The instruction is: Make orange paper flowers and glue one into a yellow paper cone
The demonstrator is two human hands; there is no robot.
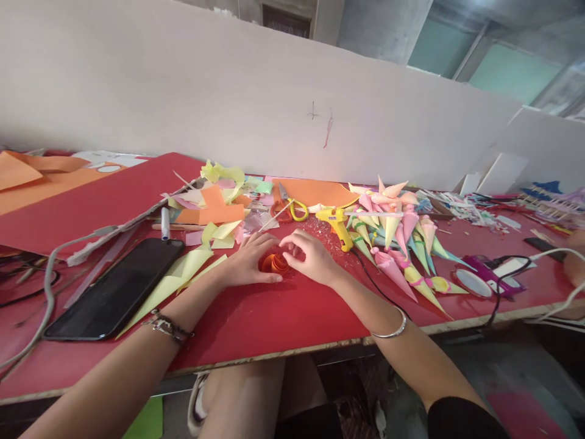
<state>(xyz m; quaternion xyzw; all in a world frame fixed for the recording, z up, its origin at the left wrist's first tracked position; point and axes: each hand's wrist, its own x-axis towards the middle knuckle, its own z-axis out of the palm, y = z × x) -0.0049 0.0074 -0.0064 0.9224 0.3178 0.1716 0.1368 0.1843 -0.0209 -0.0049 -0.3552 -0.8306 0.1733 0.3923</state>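
Between my hands an orange coil of rolled paper (274, 263) rests on the red tabletop. My left hand (247, 261) lies at the coil's left side, thumb stretched along the near edge and fingers apart from it on the far side. Its fingers partly hide the coil. A thin pale stick (278, 217) slants up behind the left fingers; whether they touch it I cannot tell. On the right, my right hand (311, 257) is curved close to the coil, with a gap between thumb and forefinger and nothing visible in it.
Beyond the hands lie yellow-handled scissors (298, 208) and a yellow glue gun (336, 224). Several pastel paper cones (397, 235) are heaped rightward. Leftward are a black phone (116, 289), a white-capped tube (165, 224) and orange paper scraps (219, 213). A co-worker's hand (574, 259) shows at far right.
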